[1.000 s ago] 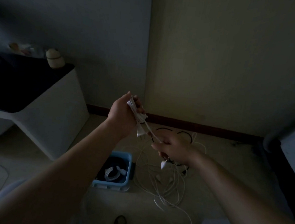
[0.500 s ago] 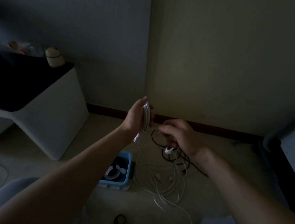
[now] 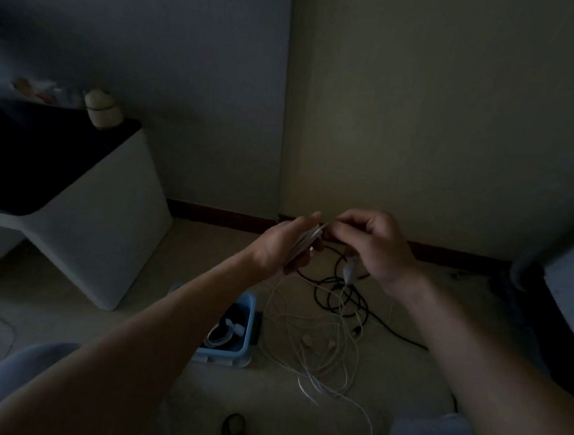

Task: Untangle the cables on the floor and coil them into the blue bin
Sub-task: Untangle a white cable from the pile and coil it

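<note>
Very dim room. Faint light reaches the far right wall (image 3: 440,126), pale yellow; the left wall (image 3: 153,69) lies in grey shadow. White cables (image 3: 310,387) on the floor (image 3: 178,397) barely show. All looks soft and grainy; lines bend at the edges.

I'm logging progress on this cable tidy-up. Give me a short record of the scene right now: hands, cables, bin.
left hand: grips a white cable coil
right hand: pinches the strand at the coil's top; a white plug hangs below
floor: loose white cables tangled with a black cable
blue bin: holds a coiled cable already
status: coiling under way, tangle not yet cleared
</note>
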Motion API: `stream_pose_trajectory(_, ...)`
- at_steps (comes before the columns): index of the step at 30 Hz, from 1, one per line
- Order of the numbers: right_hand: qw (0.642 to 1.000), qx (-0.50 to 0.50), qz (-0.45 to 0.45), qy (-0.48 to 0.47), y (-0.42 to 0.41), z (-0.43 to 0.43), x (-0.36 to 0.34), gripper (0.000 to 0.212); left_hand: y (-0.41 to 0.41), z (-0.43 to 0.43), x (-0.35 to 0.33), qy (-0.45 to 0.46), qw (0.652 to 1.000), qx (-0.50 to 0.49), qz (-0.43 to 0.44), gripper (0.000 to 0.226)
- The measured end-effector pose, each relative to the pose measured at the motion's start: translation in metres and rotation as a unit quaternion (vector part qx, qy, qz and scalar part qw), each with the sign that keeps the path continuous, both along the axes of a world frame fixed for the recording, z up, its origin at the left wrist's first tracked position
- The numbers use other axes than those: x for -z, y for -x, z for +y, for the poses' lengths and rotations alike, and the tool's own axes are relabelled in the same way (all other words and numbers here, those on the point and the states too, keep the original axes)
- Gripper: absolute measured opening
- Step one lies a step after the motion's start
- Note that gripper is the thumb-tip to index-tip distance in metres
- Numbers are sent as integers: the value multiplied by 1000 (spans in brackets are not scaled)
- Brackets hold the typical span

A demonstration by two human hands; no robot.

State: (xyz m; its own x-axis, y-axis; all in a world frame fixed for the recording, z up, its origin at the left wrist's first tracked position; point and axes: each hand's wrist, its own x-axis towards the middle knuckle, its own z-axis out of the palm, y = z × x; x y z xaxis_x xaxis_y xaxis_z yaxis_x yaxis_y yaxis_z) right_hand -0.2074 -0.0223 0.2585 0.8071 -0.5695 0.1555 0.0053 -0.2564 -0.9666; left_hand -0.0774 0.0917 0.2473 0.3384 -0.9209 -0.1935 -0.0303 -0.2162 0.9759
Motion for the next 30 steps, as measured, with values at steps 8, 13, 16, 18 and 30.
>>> stream_pose_trajectory(8,996,89,7,-8,3,-14,5,10,4,3,-6,18,999,30,38,35)
stream_pose_trajectory(13,995,66,11,-67,1,-13,4,11,-3,2,-7,61,977,45,201,23)
stream_pose_trajectory(16,994,54,36,-92,-2,-12,8,13,-9,1,-8,96,946,27,307,24)
stream_pose_trajectory(18,990,21,65,-125,-4,-9,15,15,-10,1,-10,111,931,8,348,27)
stream_pose_trajectory(30,986,55,71,-144,-16,27,23,10,-13,1,-2,151,871,-117,453,31)
